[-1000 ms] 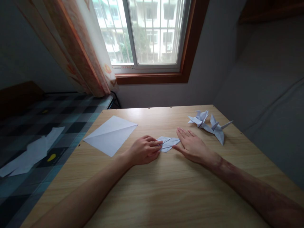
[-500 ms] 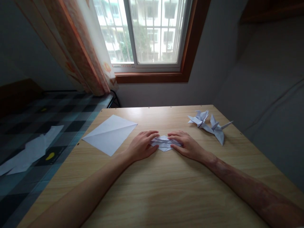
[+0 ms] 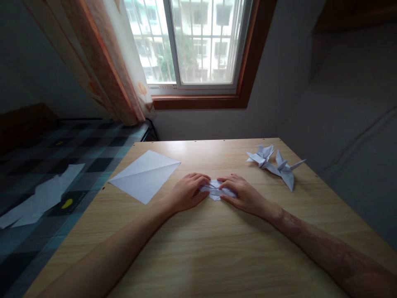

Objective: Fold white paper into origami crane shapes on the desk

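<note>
A small piece of folded white paper (image 3: 214, 191) lies on the wooden table (image 3: 198, 248), with creases across its middle. My left hand (image 3: 190, 191) grips its left end, fingers curled over the top and thumb at the near side. At the right end, my right hand (image 3: 240, 191) has its fingertips on the paper's upper face and its thumb along the near edge. Parts of both ends are hidden under the fingers.
A creased square sheet of white paper (image 3: 145, 176) lies left of my hands. Two folded paper cranes (image 3: 261, 156) (image 3: 284, 169) rest at the back right. Torn paper (image 3: 46, 196) lies on the checked bed (image 3: 102, 145). A window (image 3: 204, 41) is behind the table.
Both hands have shifted slightly inward on the folded paper. The right fingertips now reach nearer its middle, and the view has moved a little.
</note>
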Motion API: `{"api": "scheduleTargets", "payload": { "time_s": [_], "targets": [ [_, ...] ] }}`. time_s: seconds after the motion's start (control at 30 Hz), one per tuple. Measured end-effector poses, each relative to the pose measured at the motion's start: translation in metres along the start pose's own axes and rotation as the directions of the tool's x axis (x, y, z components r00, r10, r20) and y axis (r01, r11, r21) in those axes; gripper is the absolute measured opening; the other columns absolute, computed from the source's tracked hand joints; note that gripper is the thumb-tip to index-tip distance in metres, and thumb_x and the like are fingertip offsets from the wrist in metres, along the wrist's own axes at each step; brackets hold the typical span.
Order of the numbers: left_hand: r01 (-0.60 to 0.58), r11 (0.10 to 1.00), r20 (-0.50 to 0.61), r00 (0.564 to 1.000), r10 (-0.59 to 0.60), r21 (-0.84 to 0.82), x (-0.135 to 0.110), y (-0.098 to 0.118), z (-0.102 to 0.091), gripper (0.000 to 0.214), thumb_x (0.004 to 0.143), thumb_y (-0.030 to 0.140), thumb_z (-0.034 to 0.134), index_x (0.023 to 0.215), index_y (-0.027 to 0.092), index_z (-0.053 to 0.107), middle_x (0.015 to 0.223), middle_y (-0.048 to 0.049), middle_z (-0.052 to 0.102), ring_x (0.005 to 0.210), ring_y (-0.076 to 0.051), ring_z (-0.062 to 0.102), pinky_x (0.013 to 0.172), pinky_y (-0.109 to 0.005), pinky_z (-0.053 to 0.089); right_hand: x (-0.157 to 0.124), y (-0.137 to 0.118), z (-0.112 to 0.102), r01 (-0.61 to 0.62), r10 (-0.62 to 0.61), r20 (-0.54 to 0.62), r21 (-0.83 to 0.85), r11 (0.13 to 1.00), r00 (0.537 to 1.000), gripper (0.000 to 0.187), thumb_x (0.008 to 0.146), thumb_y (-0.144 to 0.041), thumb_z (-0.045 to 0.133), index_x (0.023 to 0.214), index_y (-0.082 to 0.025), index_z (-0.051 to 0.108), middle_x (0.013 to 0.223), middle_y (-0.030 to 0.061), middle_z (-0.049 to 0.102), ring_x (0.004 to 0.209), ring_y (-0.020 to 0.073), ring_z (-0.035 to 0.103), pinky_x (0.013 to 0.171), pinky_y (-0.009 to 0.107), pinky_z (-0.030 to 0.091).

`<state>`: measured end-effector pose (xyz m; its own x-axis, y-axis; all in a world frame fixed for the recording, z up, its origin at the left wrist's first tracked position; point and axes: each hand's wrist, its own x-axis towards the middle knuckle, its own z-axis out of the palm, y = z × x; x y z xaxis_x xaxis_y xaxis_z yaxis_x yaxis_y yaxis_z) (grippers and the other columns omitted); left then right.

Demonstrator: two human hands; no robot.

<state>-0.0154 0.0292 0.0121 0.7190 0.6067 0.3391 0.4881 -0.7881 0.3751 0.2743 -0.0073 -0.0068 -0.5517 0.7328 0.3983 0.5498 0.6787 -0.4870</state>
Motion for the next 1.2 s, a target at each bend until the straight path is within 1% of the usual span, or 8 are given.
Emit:
{"api": "scheduleTargets", "payload": {
  "time_s": [0.1,0.27,0.43,0.63,0.8,0.97,1.1,1.2],
  "targets": [
    [0.104,0.995,-0.054,0.993,-0.105,-0.007,0.002,0.006,0.003,0.027,0.097,0.04,0.074,0.118,0.025,0.066,0.11,-0.0068,0.076,0.103,-0.027,0.07,0.093,-0.042,0.056,0.001,-0.001,-0.001,0.018,-0.018,-0.002,0.007,1.0,1.0,0.015,0.101,-0.029,0.075,0.116,-0.027,0.072,0.145,0.0103,0.073,0.135,0.029,0.069,0.125,0.058,0.041],
    [0.123,0.99,-0.099,0.987,-0.129,-0.066,0.008,0.014,0.012,0.021,0.095,0.038,0.077,0.11,0.024,0.071,0.109,-0.0073,0.072,0.102,-0.026,0.068,0.093,-0.041,0.054,0.003,-0.005,-0.001,0.008,-0.007,-0.041,0.024,1.0,0.999,0.01,0.1,-0.027,0.075,0.109,-0.026,0.071,0.137,0.0088,0.077,0.125,0.0297,0.07,0.115,0.053,0.049],
    [0.123,0.985,-0.088,0.987,-0.134,-0.118,0.009,0.012,0.016,0.023,0.095,0.041,0.078,0.109,0.023,0.074,0.104,-0.0065,0.071,0.097,-0.025,0.068,0.089,-0.039,0.054,0.003,-0.006,0.002,-0.027,0.03,-0.09,0.028,0.999,0.995,0.027,0.098,-0.026,0.076,0.123,-0.026,0.069,0.127,0.0106,0.078,0.118,0.0318,0.07,0.104,0.05,0.055],
    [0.066,0.993,-0.079,0.994,-0.074,-0.094,0.008,0.01,0.019,0.014,0.098,0.036,0.076,0.107,0.025,0.075,0.108,-0.0068,0.073,0.104,-0.025,0.069,0.095,-0.041,0.054,0.002,-0.007,0.003,0.023,-0.027,-0.049,-0.074,0.997,0.998,0.01,0.102,-0.027,0.071,0.112,-0.028,0.072,0.134,0.0094,0.075,0.121,0.0319,0.068,0.114,0.055,0.047],
    [0.053,0.995,-0.066,0.996,-0.058,-0.079,0.008,0.014,0.015,0.017,0.096,0.039,0.078,0.107,0.026,0.077,0.111,-0.0073,0.073,0.106,-0.026,0.069,0.097,-0.041,0.055,0.002,-0.007,0.002,0.046,-0.047,-0.013,-0.108,0.993,0.999,0.009,0.103,-0.029,0.07,0.112,-0.027,0.072,0.137,0.0095,0.075,0.122,0.0318,0.069,0.12,0.059,0.043],
    [0.039,0.995,-0.053,0.998,-0.044,-0.087,0.008,0.017,0.01,0.022,0.096,0.042,0.078,0.112,0.028,0.076,0.126,-0.0073,0.074,0.114,-0.027,0.069,0.105,-0.044,0.053,0.002,-0.004,0.002,0.069,-0.071,-0.014,-0.094,0.993,0.997,0.007,0.105,-0.028,0.067,0.112,-0.026,0.071,0.135,0.0096,0.075,0.121,0.0303,0.068,0.115,0.055,0.048],
    [0.028,0.994,-0.041,0.999,-0.033,-0.109,0.008,0.016,0.012,0.019,0.099,0.04,0.076,0.113,0.029,0.076,0.127,-0.0065,0.075,0.115,-0.026,0.069,0.107,-0.044,0.053,0.003,-0.004,0.003,0.08,-0.082,-0.03,-0.06,0.995,0.996,0.008,0.105,-0.027,0.068,0.112,-0.027,0.072,0.127,0.009,0.076,0.114,0.0297,0.068,0.106,0.05,0.053],
    [0.016,0.992,-0.035,0.999,-0.02,-0.125,0.009,0.014,0.014,0.017,0.1,0.04,0.076,0.113,0.029,0.078,0.127,-0.0056,0.076,0.115,-0.025,0.071,0.107,-0.043,0.053,0.004,-0.005,0.003,0.077,-0.077,-0.051,-0.016,0.997,0.996,0.01,0.103,-0.026,0.072,0.112,-0.027,0.074,0.123,0.0075,0.077,0.114,0.0285,0.069,0.108,0.05,0.051]
  ]
}}
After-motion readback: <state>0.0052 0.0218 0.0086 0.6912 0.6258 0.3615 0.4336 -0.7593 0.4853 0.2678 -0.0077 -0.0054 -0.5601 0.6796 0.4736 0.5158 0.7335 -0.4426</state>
